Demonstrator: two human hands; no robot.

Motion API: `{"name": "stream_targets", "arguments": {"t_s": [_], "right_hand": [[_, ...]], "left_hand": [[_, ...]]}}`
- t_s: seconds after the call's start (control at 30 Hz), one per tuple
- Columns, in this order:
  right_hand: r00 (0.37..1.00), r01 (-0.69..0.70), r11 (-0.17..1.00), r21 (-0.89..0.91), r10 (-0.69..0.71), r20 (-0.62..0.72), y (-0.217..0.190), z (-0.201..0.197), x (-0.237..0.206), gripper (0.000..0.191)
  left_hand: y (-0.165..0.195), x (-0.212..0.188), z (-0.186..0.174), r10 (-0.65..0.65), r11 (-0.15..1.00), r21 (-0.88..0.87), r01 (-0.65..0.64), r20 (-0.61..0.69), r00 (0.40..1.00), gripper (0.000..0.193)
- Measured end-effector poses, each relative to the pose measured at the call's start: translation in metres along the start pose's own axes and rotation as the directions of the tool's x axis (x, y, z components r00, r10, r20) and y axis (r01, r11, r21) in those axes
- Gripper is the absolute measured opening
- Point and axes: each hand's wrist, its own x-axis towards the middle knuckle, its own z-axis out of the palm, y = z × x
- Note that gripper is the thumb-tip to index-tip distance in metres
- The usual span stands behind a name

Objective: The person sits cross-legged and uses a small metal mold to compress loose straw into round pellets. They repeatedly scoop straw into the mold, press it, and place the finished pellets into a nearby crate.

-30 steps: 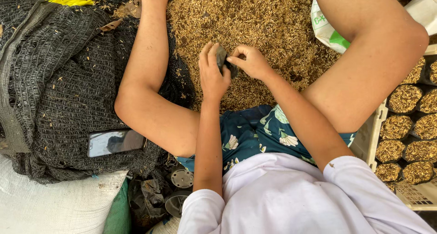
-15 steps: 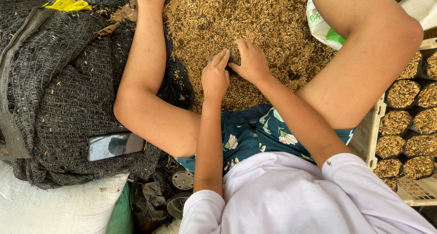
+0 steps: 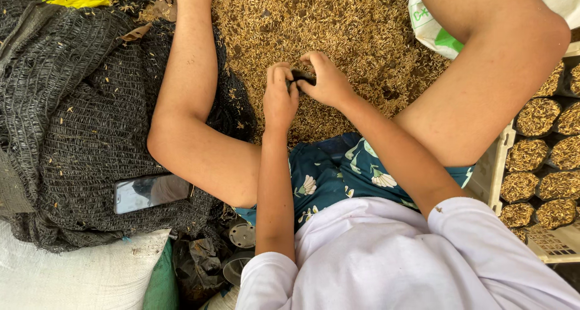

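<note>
So compared with a second ago, the small black pot [image 3: 302, 77] has been brought down lower against the heap of rice husk [image 3: 356, 32], and it's now mostly covered by the fingers, where before more of its dark body was showing above the left thumb. That reads like the pot is being pressed or packed rather than scooped through the heap (just a judgement, the opening itself can't be seen).

The left hand [image 3: 279, 99] is curled in, thumb and fingertips closed onto the pot's near side. The right hand [image 3: 329, 80] is clamped over the top and far side, fingers bent tight, no gap left. So the pot is gripped between both hands, just above the husk, between the two bare knees.

Off to the right, a pale tray [image 3: 501, 165] of already filled pots [image 3: 538, 117] can be seen. On the left, a phone [image 3: 151, 192] is lying on black netting [image 3: 72, 105], well apart from the hands.
</note>
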Motion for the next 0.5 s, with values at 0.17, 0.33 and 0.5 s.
{"name": "stream_targets", "arguments": {"t_s": [0.17,0.33,0.5], "right_hand": [[0.984,-0.179,0.837,-0.517,0.163,-0.077,0.014,-0.011,0.006,0.047],[0.97,-0.224,0.774,-0.592,0.238,-0.055,0.027,-0.009,0.009,0.042],[0.902,-0.367,0.926,-0.087,0.378,0.208,0.036,-0.006,-0.005,0.051]], "left_hand": [[-0.01,-0.006,0.006,0.224,0.973,0.041,-0.229,0.092,0.97,0.027],[-0.01,-0.003,0.02,0.093,0.914,0.369,-0.171,0.221,0.971,0.054],[-0.02,0.004,0.009,-0.191,0.903,0.417,0.104,0.171,0.967,0.064]]}}
